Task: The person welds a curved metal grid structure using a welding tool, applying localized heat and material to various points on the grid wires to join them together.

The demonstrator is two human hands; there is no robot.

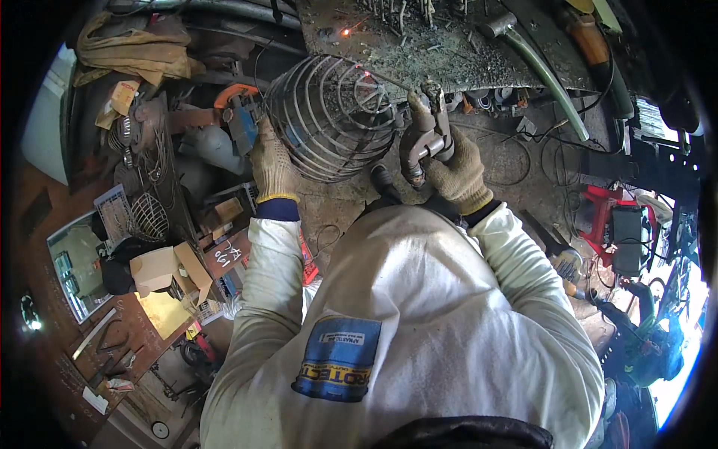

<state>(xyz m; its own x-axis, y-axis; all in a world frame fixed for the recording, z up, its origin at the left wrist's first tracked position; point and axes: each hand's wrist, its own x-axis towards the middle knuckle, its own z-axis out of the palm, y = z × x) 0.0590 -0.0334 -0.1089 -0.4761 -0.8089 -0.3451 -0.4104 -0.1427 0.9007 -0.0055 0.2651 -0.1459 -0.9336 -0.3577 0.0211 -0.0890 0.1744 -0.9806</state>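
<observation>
A round metal wire cage (303,112), made of several rings joined by ribs, is tilted at the near edge of the bench. My left hand (274,161), in a knitted work glove, is closed at the cage's left side; part of its fingers is hidden. In my gloved right hand (458,170) is a worn metal welding electrode holder (425,142), gripped by its handle. A thin rod (390,78) runs from its jaws leftward over the cage. Small red glowing spots show where the rod meets the cage rings.
Grit and metal scraps litter the steel bench (456,63), with a small glowing spot at its far left. A hammer (540,67) lies across its right side. An orange-and-blue clamp-like tool (241,112) is beside my left hand. Cables (516,168) loop over the floor; a cardboard box (161,269) stands left.
</observation>
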